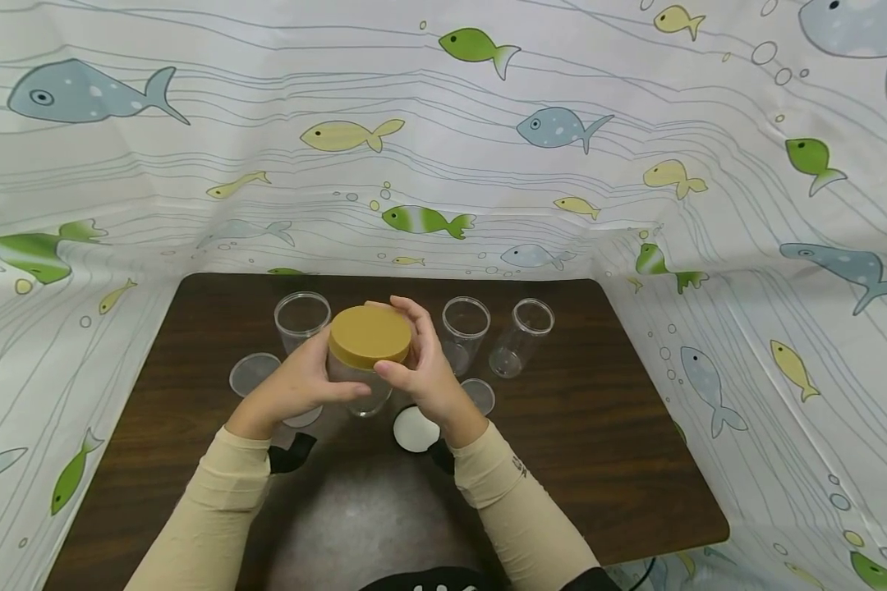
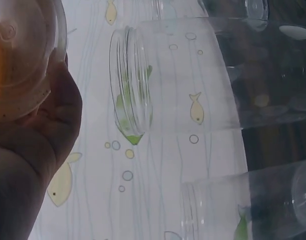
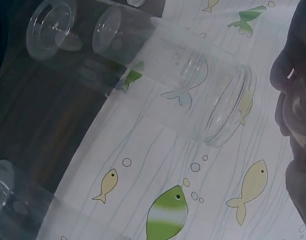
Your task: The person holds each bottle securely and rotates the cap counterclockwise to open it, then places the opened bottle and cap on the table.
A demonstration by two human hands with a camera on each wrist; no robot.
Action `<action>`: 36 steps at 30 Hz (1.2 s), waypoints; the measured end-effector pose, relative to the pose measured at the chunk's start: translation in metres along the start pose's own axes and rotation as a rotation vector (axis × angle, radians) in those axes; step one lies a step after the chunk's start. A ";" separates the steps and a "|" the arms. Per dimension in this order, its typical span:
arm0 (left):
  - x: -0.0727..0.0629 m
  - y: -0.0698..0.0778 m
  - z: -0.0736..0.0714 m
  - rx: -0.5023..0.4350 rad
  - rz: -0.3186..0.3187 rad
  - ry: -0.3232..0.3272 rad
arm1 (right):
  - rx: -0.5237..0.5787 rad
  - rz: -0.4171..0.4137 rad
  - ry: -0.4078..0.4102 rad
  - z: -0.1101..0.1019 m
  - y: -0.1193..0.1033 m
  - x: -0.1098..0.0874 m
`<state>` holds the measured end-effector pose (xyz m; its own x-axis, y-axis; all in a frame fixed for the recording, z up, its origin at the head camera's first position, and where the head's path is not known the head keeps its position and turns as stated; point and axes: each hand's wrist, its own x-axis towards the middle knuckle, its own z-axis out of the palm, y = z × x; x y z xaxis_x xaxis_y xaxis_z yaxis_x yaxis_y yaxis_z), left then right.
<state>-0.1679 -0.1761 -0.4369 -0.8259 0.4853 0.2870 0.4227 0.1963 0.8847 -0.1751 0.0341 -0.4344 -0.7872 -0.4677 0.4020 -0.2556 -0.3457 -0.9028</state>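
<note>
Over the middle of the table, both hands hold a clear jar [image 1: 373, 400] topped by a round mustard-yellow lid [image 1: 370, 335]. The left hand [image 1: 296, 386] grips its left side, thumb across the front. From the right, the right hand [image 1: 436, 373] curls around the jar, its thumb at the lid's lower edge. In the left wrist view the jar's round base [image 2: 23, 85] shows above the left hand [image 2: 43, 125], with yellow showing through it. Only part of the right hand [image 3: 295, 75] appears at the right wrist view's edge.
Behind the hands stand lidless clear jars: one on the left [image 1: 301, 316], two on the right, a wider one [image 1: 464, 324] and a narrower one [image 1: 522, 332]. Clear discs [image 1: 254, 374] [image 1: 480, 396] and a white disc [image 1: 416, 429] lie on the brown table [image 1: 599, 460]. Fish-print cloth [image 1: 443, 180] surrounds it.
</note>
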 end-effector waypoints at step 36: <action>-0.009 -0.014 -0.008 -0.168 0.023 0.008 | 0.398 -0.140 0.164 -0.030 -0.002 -0.003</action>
<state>-0.1696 -0.1903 -0.4488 -0.8201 0.4807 0.3105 0.3738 0.0391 0.9267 -0.1888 0.0604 -0.4380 -0.8473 -0.2697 0.4576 -0.1555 -0.6978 -0.6992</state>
